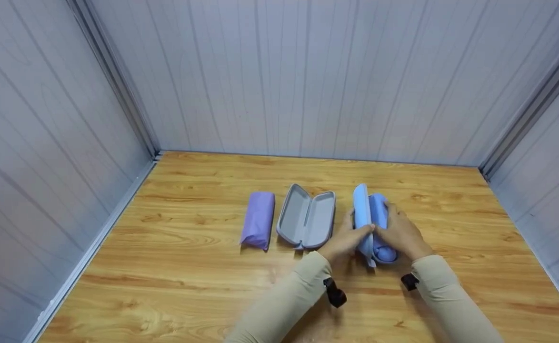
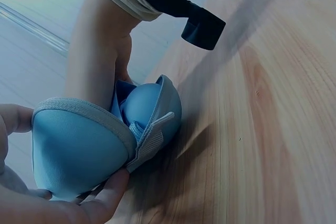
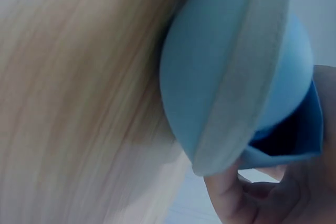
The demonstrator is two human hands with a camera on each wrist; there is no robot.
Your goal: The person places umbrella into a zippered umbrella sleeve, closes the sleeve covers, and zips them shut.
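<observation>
A light blue glasses case point(image 1: 362, 209) stands partly open on the table, its lid raised on the left. In its other half lies a darker blue wrapped bundle point(image 1: 379, 214), with a rounded light blue end point(image 2: 144, 103) showing in the left wrist view. My left hand point(image 1: 348, 238) grips the lid from the left, thumb near its upper edge. On the opposite side, my right hand point(image 1: 403, 233) holds the lower half point(image 3: 215, 77), its thumb reaching over the bundle. Close by on the left are an open grey glasses case point(image 1: 320, 219) and a purple wrapped bundle point(image 1: 259, 219).
Wood-patterned tabletop point(image 1: 174, 276) surrounds the cases. Pale panel walls point(image 1: 279, 81) close off the back and both sides. A black wrist camera point(image 1: 335, 293) hangs below the left sleeve, and another black camera point(image 1: 409, 281) is at the right cuff.
</observation>
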